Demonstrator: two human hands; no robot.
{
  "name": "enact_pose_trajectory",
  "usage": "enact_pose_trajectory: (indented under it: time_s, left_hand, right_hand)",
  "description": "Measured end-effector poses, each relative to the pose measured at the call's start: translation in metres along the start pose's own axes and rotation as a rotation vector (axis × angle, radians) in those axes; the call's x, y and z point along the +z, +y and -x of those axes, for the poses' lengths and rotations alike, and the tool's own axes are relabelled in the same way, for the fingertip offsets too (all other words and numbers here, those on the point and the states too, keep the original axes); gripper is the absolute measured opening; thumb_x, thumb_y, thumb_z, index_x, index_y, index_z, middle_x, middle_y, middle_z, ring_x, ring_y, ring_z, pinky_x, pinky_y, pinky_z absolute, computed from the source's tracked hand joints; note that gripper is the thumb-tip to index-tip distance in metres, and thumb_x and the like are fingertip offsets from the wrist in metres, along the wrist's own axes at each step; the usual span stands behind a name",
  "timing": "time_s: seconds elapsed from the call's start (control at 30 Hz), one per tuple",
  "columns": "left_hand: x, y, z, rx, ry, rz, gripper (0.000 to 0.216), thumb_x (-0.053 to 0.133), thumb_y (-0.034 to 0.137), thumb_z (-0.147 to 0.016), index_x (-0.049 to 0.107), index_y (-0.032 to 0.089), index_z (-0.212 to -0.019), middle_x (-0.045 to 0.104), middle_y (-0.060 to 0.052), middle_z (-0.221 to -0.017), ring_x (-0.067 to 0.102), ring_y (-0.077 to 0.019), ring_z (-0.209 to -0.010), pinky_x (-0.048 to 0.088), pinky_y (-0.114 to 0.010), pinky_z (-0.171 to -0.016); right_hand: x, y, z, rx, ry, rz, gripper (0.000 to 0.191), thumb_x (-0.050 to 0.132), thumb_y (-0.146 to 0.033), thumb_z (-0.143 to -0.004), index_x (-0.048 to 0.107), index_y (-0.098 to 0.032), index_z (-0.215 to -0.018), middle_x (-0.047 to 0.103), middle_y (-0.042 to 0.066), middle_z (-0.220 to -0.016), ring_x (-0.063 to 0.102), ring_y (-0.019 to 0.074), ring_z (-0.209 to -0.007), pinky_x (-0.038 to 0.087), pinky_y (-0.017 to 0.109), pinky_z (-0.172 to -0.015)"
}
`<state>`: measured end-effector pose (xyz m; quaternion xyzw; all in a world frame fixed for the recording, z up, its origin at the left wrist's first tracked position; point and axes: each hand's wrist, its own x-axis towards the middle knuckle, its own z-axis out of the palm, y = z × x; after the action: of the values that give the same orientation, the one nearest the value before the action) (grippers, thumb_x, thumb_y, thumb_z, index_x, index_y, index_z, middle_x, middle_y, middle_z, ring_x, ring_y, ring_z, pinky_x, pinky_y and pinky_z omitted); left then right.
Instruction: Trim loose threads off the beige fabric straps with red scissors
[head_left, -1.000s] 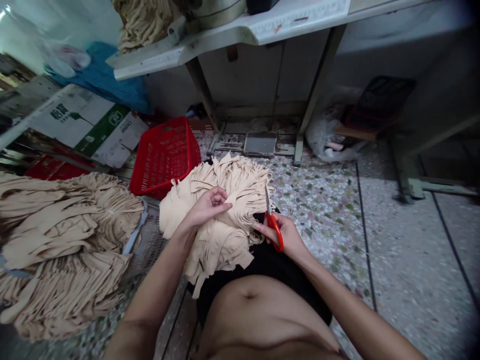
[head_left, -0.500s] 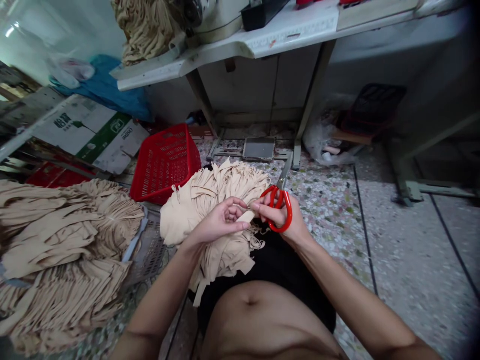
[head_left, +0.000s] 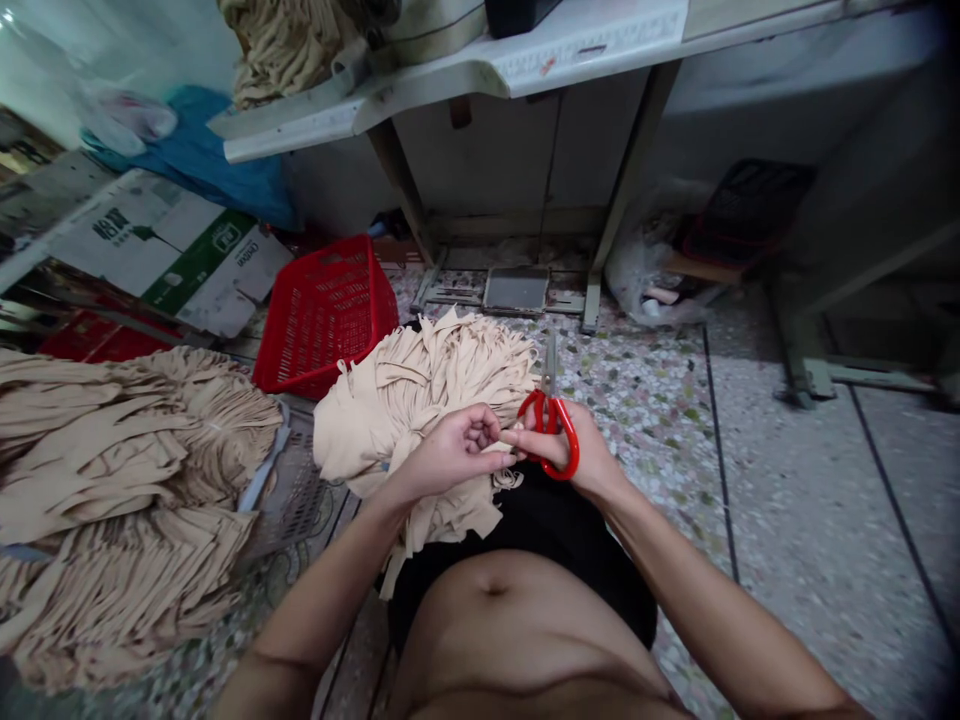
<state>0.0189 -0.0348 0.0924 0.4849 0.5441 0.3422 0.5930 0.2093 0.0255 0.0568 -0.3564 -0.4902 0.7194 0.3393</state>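
1. Your left hand [head_left: 450, 455] and right hand [head_left: 562, 445] are close together above your lap, and their fingertips nearly meet.
2. Your left fingers [head_left: 480, 432] are curled inward, almost closed. They may pinch an edge of fabric, but the picture is too unclear to say.
3. Your right fingers [head_left: 529, 435] are mostly closed through the loops of the red-handled steel scissors [head_left: 566, 450], holding them with the shut blades pointing up.
4. The bundle of beige fabric strips [head_left: 420, 410] lies across your lap on your black shorts [head_left: 540, 520], under and beyond your left hand.
5. A larger heap of beige strips [head_left: 127, 500] lies to your left, beside a red plastic basket [head_left: 322, 320] on the speckled terrazzo floor [head_left: 645, 450].
6. The main risk is the blades: opening them this close to your left fingers could nick skin. Loose strips could also get caught and be cut by mistake.
7. The bundle looks loosely balanced, so a careless shift of your knees could slide it onto the floor.
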Motion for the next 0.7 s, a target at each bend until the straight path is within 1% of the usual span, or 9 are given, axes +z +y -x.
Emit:
enact_pose_trajectory:
  time_s: [0.1, 0.2, 0.3, 0.37, 0.43, 0.53, 0.6, 0.7]
  left_hand:
    - [0.003, -0.003, 0.001, -0.011, -0.039, 0.012, 0.039, 0.086, 0.035, -0.076, 0.058, 0.016, -0.095, 0.054, 0.003, -0.082, 0.050, -0.0091, -0.072, 0.041, -0.021, -0.069]
    - [-0.002, -0.004, 0.002, -0.051, -0.091, 0.045, 0.035, 0.084, 0.039, -0.079, 0.062, 0.015, -0.093, 0.057, 0.001, -0.084, 0.052, -0.0095, -0.073, 0.042, -0.023, -0.070]
    - [-0.010, -0.005, 0.002, -0.086, -0.068, 0.102, 0.038, 0.085, 0.041, -0.077, 0.062, 0.015, -0.090, 0.057, 0.001, -0.081, 0.050, -0.0085, -0.068, 0.039, -0.022, -0.065]
    - [-0.015, -0.007, 0.002, -0.072, -0.025, 0.132, 0.040, 0.088, 0.040, -0.073, 0.062, 0.015, -0.091, 0.058, 0.001, -0.080, 0.051, -0.0085, -0.067, 0.038, -0.021, -0.064]
    - [-0.018, -0.007, 0.001, -0.027, 0.024, 0.104, 0.040, 0.089, 0.039, -0.071, 0.064, 0.014, -0.090, 0.060, 0.000, -0.082, 0.053, -0.0096, -0.070, 0.039, -0.021, -0.065]
    - [-0.019, -0.004, 0.001, 0.026, 0.055, -0.029, 0.036, 0.088, 0.040, -0.073, 0.069, 0.013, -0.084, 0.064, -0.002, -0.079, 0.056, -0.0118, -0.071, 0.041, -0.022, -0.067]
    - [-0.018, -0.001, 0.001, 0.033, 0.047, -0.094, 0.034, 0.086, 0.042, -0.075, 0.072, 0.012, -0.082, 0.065, -0.002, -0.077, 0.056, -0.0128, -0.070, 0.041, -0.023, -0.066]
    - [-0.018, 0.002, 0.001, 0.016, -0.014, -0.104, 0.032, 0.081, 0.042, -0.081, 0.075, 0.011, -0.082, 0.066, -0.003, -0.077, 0.056, -0.0126, -0.070, 0.039, -0.022, -0.064]
  right_hand:
    - [0.002, -0.003, 0.004, -0.048, 0.022, -0.033, 0.049, 0.097, -0.046, -0.060, 0.056, -0.021, -0.071, 0.075, 0.003, -0.076, 0.065, 0.0158, -0.057, 0.055, 0.027, -0.055]
    - [0.003, -0.006, 0.007, -0.049, 0.038, -0.049, 0.050, 0.098, -0.044, -0.059, 0.054, -0.021, -0.069, 0.077, 0.005, -0.080, 0.065, 0.0158, -0.056, 0.056, 0.028, -0.054]
    - [0.004, -0.004, 0.008, -0.038, 0.055, -0.063, 0.050, 0.096, -0.048, -0.061, 0.054, -0.021, -0.068, 0.078, 0.008, -0.085, 0.070, 0.0200, -0.064, 0.058, 0.030, -0.057]
    - [0.005, 0.001, 0.010, -0.034, 0.091, -0.055, 0.049, 0.093, -0.052, -0.064, 0.055, -0.021, -0.069, 0.078, 0.009, -0.089, 0.072, 0.0219, -0.069, 0.060, 0.032, -0.059]
    - [0.005, 0.006, 0.014, -0.010, 0.100, -0.024, 0.048, 0.092, -0.054, -0.066, 0.057, -0.021, -0.070, 0.077, 0.008, -0.086, 0.070, 0.0204, -0.065, 0.060, 0.032, -0.059]
    - [0.005, 0.011, 0.019, 0.037, 0.046, 0.014, 0.047, 0.090, -0.056, -0.067, 0.057, -0.022, -0.070, 0.074, 0.005, -0.073, 0.067, 0.0196, -0.059, 0.059, 0.033, -0.059]
    - [0.005, 0.013, 0.021, 0.035, 0.027, 0.016, 0.048, 0.089, -0.056, -0.068, 0.056, -0.022, -0.069, 0.071, 0.004, -0.067, 0.068, 0.0204, -0.060, 0.059, 0.033, -0.059]
    - [0.006, 0.015, 0.022, 0.009, 0.066, 0.010, 0.049, 0.091, -0.055, -0.066, 0.054, -0.022, -0.069, 0.072, 0.003, -0.070, 0.064, 0.0178, -0.055, 0.056, 0.031, -0.054]
